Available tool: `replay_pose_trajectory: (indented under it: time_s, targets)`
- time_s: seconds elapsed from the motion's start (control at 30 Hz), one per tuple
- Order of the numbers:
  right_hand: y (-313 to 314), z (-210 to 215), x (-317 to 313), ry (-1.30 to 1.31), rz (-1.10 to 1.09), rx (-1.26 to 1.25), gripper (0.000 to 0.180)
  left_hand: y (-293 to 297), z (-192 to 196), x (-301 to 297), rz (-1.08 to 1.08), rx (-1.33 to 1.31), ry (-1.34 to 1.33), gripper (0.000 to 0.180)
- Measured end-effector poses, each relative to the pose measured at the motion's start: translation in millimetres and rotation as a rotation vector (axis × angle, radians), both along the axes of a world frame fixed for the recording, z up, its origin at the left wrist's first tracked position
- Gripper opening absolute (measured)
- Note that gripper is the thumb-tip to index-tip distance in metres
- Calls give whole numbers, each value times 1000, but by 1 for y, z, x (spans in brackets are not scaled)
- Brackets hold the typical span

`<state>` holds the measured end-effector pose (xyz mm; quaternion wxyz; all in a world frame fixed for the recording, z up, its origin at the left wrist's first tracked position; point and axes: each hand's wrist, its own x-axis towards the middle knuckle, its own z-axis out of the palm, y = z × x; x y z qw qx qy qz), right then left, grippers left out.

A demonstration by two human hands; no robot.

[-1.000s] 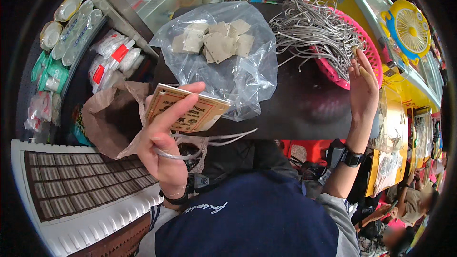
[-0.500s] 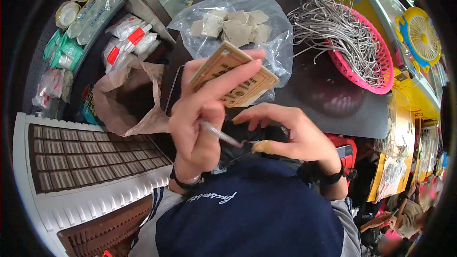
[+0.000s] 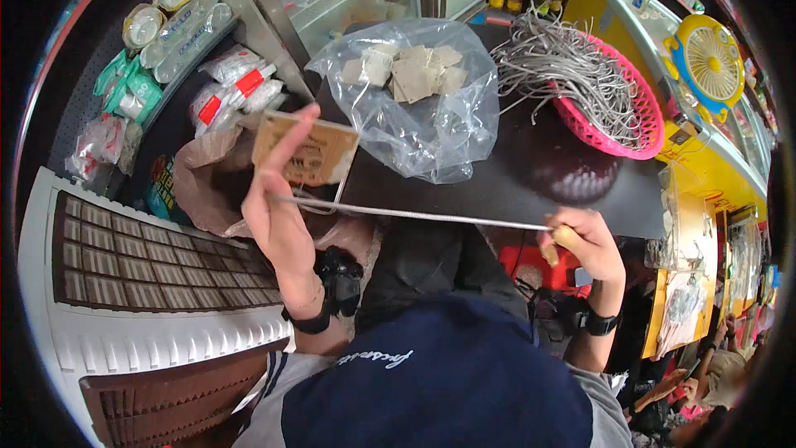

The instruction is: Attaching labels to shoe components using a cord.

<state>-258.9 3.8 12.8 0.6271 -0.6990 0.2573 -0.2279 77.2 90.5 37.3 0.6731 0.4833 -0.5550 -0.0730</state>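
1. Our left hand pinches a flat brown cardboard tag upright, face toward us, likely to keep it steady.
2. Our right hand, at three o'clock from the left, grips the end of a thin grey cord, stretched taut between both hands.
3. On the dark desk at twelve o'clock lies a clear plastic bag of similar tags; a pink plastic basket of grey cords sits at two o'clock.
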Motion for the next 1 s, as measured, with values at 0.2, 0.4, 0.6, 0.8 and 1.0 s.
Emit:
replay_pose_trajectory:
  time_s: [0.2,0.4,0.6,0.8,1.0]
  targets:
    - [22,-26,-50,-202,-198,-13,30,33,-46,-27,-75,189,-19,57]
    - [40,-41,-71,-922,-536,111,41,43,-61,-51,-256,343,-157,41]
    - [48,-8,-65,-1178,-328,132,29,33,-51,-54,-537,261,13,60]
    - [47,18,-19,-757,-440,-346,25,24,-29,-86,-702,113,336,50]
    - [65,9,30,-438,-428,-450,18,25,-37,-115,-453,76,553,38]
